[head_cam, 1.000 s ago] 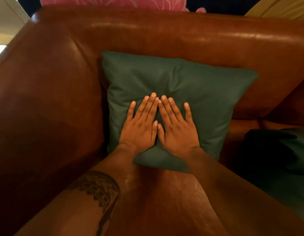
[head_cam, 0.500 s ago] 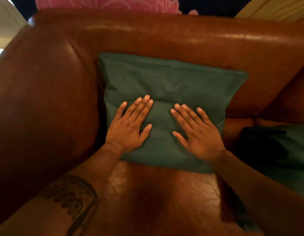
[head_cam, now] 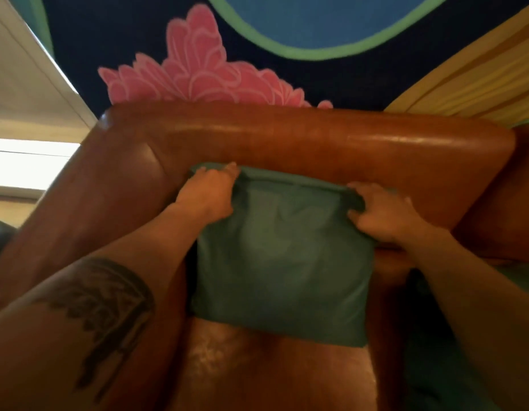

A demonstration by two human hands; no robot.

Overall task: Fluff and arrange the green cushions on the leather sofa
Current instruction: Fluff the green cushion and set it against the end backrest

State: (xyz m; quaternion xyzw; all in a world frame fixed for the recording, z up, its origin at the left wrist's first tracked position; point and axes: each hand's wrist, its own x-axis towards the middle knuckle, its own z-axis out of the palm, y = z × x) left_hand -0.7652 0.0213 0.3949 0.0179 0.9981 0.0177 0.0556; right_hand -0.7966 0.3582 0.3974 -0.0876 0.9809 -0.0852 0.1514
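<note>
A green cushion (head_cam: pixel 282 259) stands against the backrest of the brown leather sofa (head_cam: pixel 301 134), near its left arm. My left hand (head_cam: pixel 208 192) grips the cushion's top left corner with curled fingers. My right hand (head_cam: pixel 381 210) grips the top right corner, bunching the fabric. The cushion's lower edge rests on the seat. A second green cushion (head_cam: pixel 453 366) lies on the seat at the right, partly hidden behind my right forearm.
The sofa's left arm (head_cam: pixel 88 203) rises close beside the cushion. A painted wall with a pink flower (head_cam: pixel 198 75) stands behind the backrest. Yellow fabric (head_cam: pixel 479 78) hangs at the upper right. Bare leather seat (head_cam: pixel 272 375) lies in front of the cushion.
Both hands left the cushion's front face, where they pressed flat, and moved up to grip its top corners. The view tilted upward, showing more wall.
</note>
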